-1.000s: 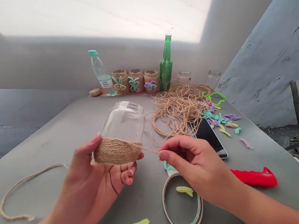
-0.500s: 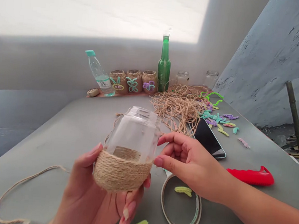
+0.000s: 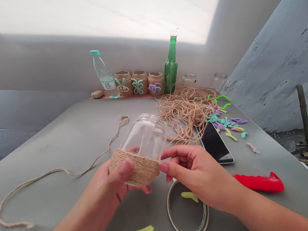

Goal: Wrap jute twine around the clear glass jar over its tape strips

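The left hand (image 3: 110, 178) is clamped around a glass jar (image 3: 148, 134), held above the tabletop (image 3: 60, 132), its lower part wound with twine (image 3: 134, 167). The right hand (image 3: 199, 173) is loosely open, fingertips (image 3: 163, 167) against the wrapped edge, above a tape roll (image 3: 188, 213) and near a phone (image 3: 216, 144). A loose twine end (image 3: 57, 171) trails across the tabletop.

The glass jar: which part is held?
The left hand holds the glass jar by its twine-wrapped lower part, thumb on the twine; the right hand touches that part's side.
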Available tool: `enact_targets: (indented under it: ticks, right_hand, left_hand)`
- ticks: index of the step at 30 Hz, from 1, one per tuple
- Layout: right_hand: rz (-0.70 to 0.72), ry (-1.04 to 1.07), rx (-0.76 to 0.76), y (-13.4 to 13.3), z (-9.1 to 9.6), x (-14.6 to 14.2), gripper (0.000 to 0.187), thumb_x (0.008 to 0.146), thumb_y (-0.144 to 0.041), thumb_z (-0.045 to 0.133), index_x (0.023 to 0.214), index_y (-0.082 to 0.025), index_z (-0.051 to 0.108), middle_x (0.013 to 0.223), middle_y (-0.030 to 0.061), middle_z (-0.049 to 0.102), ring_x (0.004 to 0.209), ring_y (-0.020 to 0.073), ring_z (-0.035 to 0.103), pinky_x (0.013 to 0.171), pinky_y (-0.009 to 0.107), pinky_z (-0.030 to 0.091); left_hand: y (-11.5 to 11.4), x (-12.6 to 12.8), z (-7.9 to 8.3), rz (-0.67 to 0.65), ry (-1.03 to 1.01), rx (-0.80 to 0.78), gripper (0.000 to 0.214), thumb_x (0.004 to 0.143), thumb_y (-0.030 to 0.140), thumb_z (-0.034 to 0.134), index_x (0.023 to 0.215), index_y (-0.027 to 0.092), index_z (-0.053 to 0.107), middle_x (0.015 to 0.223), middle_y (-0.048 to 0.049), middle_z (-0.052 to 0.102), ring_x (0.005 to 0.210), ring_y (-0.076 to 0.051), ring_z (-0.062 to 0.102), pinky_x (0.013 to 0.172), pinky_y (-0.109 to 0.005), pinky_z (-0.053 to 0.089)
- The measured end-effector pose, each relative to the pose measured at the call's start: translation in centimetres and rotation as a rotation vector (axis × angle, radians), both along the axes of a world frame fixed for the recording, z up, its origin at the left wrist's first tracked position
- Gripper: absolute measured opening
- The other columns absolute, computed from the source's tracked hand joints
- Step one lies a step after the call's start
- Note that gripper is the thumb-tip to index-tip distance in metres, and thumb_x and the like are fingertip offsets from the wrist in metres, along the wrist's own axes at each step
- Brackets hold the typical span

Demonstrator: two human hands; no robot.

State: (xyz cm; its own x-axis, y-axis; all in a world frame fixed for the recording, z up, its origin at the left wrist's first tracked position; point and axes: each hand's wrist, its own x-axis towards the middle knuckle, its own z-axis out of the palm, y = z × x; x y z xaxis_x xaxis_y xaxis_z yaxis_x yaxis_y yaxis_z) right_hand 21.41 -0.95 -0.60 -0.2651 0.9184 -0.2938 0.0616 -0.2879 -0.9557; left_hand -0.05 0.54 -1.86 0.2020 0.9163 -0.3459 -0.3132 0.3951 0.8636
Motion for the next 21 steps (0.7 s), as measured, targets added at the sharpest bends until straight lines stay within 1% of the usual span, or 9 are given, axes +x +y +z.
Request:
enact_targets:
  ticks: [2, 4, 6, 9, 11, 13, 16, 19, 21]
  right_hand:
    - [0.006, -0.011, 0.010, -0.17, 0.28, -0.17, 0.038, 0.087, -0.048, 0.082, 0.112, -0.021, 0.075, 0.075, -0.0019, 0.072, 0.054, 0.0055, 0.046, 0.044, 0.018, 0.031]
    - [0.020, -0.010, 0.043, -0.28, 0.57, -0.31, 0.040, 0.090, -0.051, 0.078, 0.115, -0.020, 0.076, 0.073, -0.0017, 0.071, 0.056, 0.0056, 0.048, 0.046, 0.016, 0.034]
    - [0.028, -0.007, 0.079, -0.36, 0.75, -0.38, 0.040, 0.094, -0.052, 0.074, 0.120, -0.021, 0.075, 0.073, -0.0014, 0.070, 0.060, 0.0062, 0.051, 0.050, 0.016, 0.037]
    - [0.041, 0.017, 0.080, -0.49, 0.72, -0.32, 0.038, 0.097, -0.051, 0.070, 0.123, -0.024, 0.073, 0.074, -0.0021, 0.071, 0.055, 0.0055, 0.046, 0.048, 0.016, 0.035]
    - [0.045, 0.043, 0.060, -0.59, 0.58, -0.23, 0.036, 0.097, -0.052, 0.070, 0.119, -0.024, 0.070, 0.074, -0.0031, 0.071, 0.051, 0.0048, 0.040, 0.044, 0.017, 0.030]
    - [0.039, 0.067, 0.036, -0.64, 0.44, -0.17, 0.036, 0.096, -0.053, 0.071, 0.115, -0.023, 0.066, 0.073, -0.0039, 0.071, 0.050, 0.0048, 0.038, 0.044, 0.018, 0.029]
    - [0.044, 0.082, 0.011, -0.53, 0.29, -0.12, 0.038, 0.095, -0.052, 0.074, 0.118, -0.025, 0.062, 0.073, -0.0045, 0.072, 0.053, 0.0059, 0.041, 0.048, 0.018, 0.030]
    - [0.087, 0.113, -0.001, -0.25, 0.19, -0.06, 0.045, 0.094, -0.049, 0.076, 0.132, -0.027, 0.062, 0.072, -0.0040, 0.072, 0.057, 0.0078, 0.046, 0.052, 0.021, 0.032]
    - [0.124, 0.139, -0.002, -0.12, 0.13, 0.02, 0.053, 0.094, -0.047, 0.076, 0.140, -0.027, 0.060, 0.071, -0.0034, 0.071, 0.057, 0.0084, 0.046, 0.052, 0.022, 0.030]
  left_hand:
    - [0.02, 0.04, 0.15, -0.018, -0.014, 0.016, 0.056, 0.064, 0.055, 0.092, 0.105, 0.018, 0.081, 0.082, -0.0115, 0.084, 0.066, -0.025, 0.073, 0.059, -0.034, 0.067]
    - [0.05, 0.06, 0.46, -0.017, -0.080, 0.002, 0.045, 0.071, 0.052, 0.087, 0.098, 0.017, 0.082, 0.086, -0.0138, 0.084, 0.070, -0.028, 0.075, 0.061, -0.035, 0.067]
    - [0.06, -0.01, 0.78, 0.006, -0.145, -0.024, 0.040, 0.074, 0.049, 0.082, 0.097, 0.016, 0.082, 0.090, -0.0153, 0.083, 0.077, -0.032, 0.077, 0.061, -0.037, 0.067]
    - [-0.10, -0.28, 0.93, 0.024, -0.218, -0.054, 0.039, 0.075, 0.046, 0.080, 0.099, 0.016, 0.083, 0.093, -0.0169, 0.083, 0.078, -0.034, 0.078, 0.060, -0.039, 0.067]
    - [-0.28, -0.48, 0.84, 0.032, -0.257, -0.067, 0.040, 0.076, 0.047, 0.078, 0.100, 0.016, 0.084, 0.094, -0.0178, 0.084, 0.075, -0.033, 0.078, 0.060, -0.039, 0.067]
    - [-0.43, -0.56, 0.77, 0.025, -0.299, -0.063, 0.041, 0.079, 0.049, 0.075, 0.102, 0.017, 0.084, 0.095, -0.0177, 0.085, 0.073, -0.033, 0.078, 0.061, -0.040, 0.067]
    - [-0.42, -0.44, 0.85, -0.072, -0.374, -0.055, 0.042, 0.080, 0.051, 0.073, 0.102, 0.018, 0.084, 0.093, -0.0175, 0.085, 0.072, -0.032, 0.078, 0.063, -0.039, 0.067]
    - [-0.22, -0.26, 0.98, -0.217, -0.430, -0.086, 0.047, 0.077, 0.055, 0.074, 0.103, 0.017, 0.084, 0.089, -0.0182, 0.084, 0.071, -0.031, 0.077, 0.062, -0.037, 0.065]
    - [-0.14, -0.20, 0.99, -0.283, -0.446, -0.111, 0.053, 0.077, 0.059, 0.073, 0.106, 0.016, 0.083, 0.086, -0.0187, 0.083, 0.067, -0.030, 0.076, 0.059, -0.036, 0.064]
